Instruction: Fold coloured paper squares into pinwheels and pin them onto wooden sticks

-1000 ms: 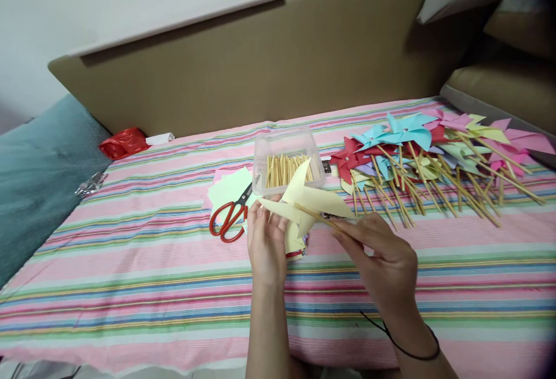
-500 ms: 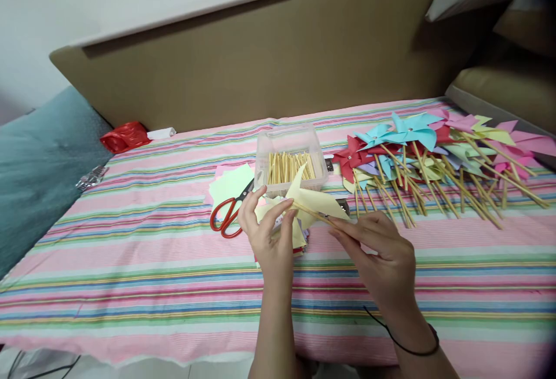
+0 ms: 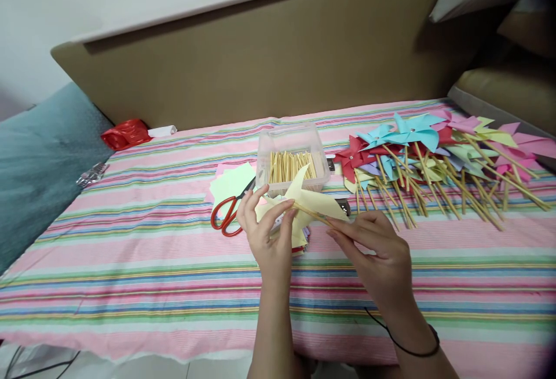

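Between my hands is a pale yellow paper pinwheel (image 3: 319, 201) on a thin wooden stick (image 3: 307, 211). My left hand (image 3: 270, 229) pinches the stick's end at the pinwheel's centre between thumb and index finger, the other fingers raised. Farther down the stick, my right hand (image 3: 377, 246) grips it between thumb and fingers. Behind the pinwheel stands a clear plastic box (image 3: 290, 135) with many wooden sticks (image 3: 293, 166) inside. Below it lies a stack of coloured paper (image 3: 299, 240), partly covered by my left hand and the pinwheel.
Red-handled scissors (image 3: 226, 211) rest on pastel paper sheets (image 3: 232, 182) left of the box. A heap of finished pinwheels (image 3: 412, 130) spreads at the right. A red plastic bag (image 3: 125, 134) and a small clear packet (image 3: 92, 174) lie far left on the striped cloth (image 3: 152, 240).
My right hand has shifted very slightly left along with the stick. My left hand keeps its pinch, and the view has moved a little.
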Motion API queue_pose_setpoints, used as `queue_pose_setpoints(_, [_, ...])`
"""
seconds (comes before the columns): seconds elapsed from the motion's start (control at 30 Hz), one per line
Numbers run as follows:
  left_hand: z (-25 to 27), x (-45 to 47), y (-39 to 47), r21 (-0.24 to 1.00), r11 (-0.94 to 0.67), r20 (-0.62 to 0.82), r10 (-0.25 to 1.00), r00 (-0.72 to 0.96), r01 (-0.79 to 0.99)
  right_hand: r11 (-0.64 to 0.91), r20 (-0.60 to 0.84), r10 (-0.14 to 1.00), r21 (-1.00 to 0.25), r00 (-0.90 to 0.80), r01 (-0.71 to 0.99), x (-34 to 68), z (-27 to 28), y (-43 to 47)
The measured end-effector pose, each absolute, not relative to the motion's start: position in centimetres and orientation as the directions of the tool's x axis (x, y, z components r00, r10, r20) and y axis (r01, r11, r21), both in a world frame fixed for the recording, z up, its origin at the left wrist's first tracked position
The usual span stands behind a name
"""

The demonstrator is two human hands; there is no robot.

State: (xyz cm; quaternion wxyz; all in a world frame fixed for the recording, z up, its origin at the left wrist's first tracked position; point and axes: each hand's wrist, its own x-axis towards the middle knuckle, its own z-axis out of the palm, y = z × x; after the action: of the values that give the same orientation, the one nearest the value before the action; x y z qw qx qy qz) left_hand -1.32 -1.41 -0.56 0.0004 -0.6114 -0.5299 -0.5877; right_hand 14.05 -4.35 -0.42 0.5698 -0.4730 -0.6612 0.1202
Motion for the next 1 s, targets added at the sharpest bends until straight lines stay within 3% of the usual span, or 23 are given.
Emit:
queue_pose_setpoints(0.37, [-0.35,-1.35,-1.38,0.584,-0.424,0.735,0.638,-0.23,0.693,0.517,0.603,0.798,-0.679,-0.006,0.522,13.48,-0.37,-4.25])
queue_pose_setpoints(0.73, [-0.28,-1.43,-1.24,0.562,-0.442,0.764,0.601,-0.234,0.699,0.521,0.614,0.79,-0.669,-0.001,0.529,13.61,-0.56,-4.18])
queue_pose_setpoints(0.9, [-0.16,-1.4,-1.39,0.574,-0.431,0.749,0.62,-0.234,0.696,0.461,0.534,0.845,-0.741,0.012,0.488,13.69,-0.67,-4.27])
queue_pose_setpoints(1.0, [-0.16,-1.14,-1.44,0.667,-0.429,0.7,0.642,-0.314,0.609,0.407,0.467,0.884,-0.799,0.031,0.444,13.7,-0.7,-4.33])
